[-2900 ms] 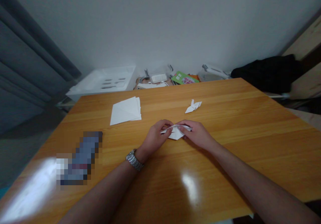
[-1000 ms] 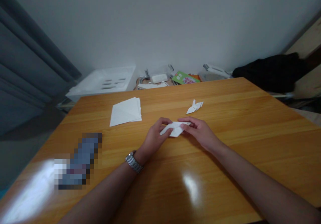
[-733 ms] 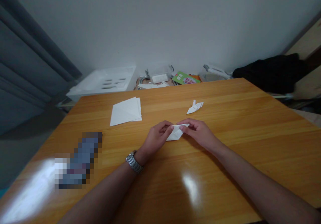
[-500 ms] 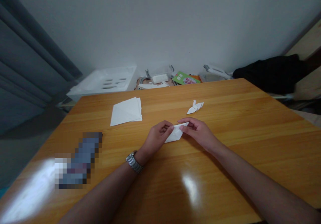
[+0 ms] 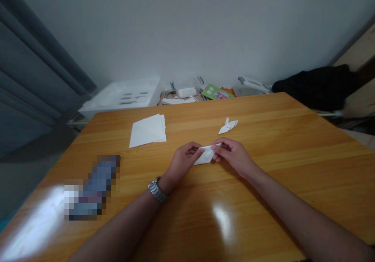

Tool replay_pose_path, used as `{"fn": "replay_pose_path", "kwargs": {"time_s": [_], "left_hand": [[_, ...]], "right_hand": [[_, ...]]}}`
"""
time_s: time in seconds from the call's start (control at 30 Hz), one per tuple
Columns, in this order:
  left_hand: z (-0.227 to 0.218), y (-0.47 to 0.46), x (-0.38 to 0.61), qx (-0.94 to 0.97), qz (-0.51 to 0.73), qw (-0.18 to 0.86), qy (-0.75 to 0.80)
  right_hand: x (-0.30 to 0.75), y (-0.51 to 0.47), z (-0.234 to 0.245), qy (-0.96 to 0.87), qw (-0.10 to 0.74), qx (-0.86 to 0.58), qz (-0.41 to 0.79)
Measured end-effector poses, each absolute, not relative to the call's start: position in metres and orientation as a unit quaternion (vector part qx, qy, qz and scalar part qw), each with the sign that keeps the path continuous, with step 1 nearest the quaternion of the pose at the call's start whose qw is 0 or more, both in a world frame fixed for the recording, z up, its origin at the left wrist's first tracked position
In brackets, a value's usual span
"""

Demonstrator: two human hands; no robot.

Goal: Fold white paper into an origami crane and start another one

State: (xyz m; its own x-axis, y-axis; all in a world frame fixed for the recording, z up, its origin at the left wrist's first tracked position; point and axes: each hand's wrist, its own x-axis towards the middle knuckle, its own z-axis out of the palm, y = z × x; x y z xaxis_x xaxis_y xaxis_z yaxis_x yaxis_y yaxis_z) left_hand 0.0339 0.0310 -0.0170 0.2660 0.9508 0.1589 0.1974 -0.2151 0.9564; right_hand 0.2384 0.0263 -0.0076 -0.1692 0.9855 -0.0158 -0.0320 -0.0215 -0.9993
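Note:
A small folded white paper piece rests on the wooden table, pinched between both my hands. My left hand, with a metal watch on its wrist, grips the paper's left end with curled fingers. My right hand pinches the right end between thumb and forefinger. A finished small white paper figure lies a little beyond my right hand. A stack of white paper sheets lies further left on the table.
A blurred-out object lies on the table's left. Behind the table's far edge sit a white plastic tray, a green packet and other clutter. A black cloth lies at the right. A grey curtain hangs at the left.
The paper piece was lifted and turned between my fingers, then lowered; my hands have drawn closer together, and the visible part of the paper is now narrower.

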Motion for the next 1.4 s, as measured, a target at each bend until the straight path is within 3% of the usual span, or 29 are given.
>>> {"fn": "replay_pose_path", "kwargs": {"time_s": [0.53,0.87,1.13,1.4], "left_hand": [[-0.010,0.031,0.034,0.654,0.428,0.414,0.467],[-0.017,0.027,0.034,0.705,0.391,0.399,0.436],[-0.017,0.029,0.033,0.683,0.392,0.446,0.425],[-0.011,0.026,0.039,0.678,0.388,0.445,0.438]], "right_hand": [[0.239,0.028,-0.010,-0.556,0.461,-0.450,0.525],[0.243,0.027,-0.010,-0.619,0.413,-0.429,0.512],[0.235,0.023,-0.005,-0.502,0.456,-0.437,0.592],[0.235,0.022,-0.001,-0.518,0.453,-0.445,0.574]]}}
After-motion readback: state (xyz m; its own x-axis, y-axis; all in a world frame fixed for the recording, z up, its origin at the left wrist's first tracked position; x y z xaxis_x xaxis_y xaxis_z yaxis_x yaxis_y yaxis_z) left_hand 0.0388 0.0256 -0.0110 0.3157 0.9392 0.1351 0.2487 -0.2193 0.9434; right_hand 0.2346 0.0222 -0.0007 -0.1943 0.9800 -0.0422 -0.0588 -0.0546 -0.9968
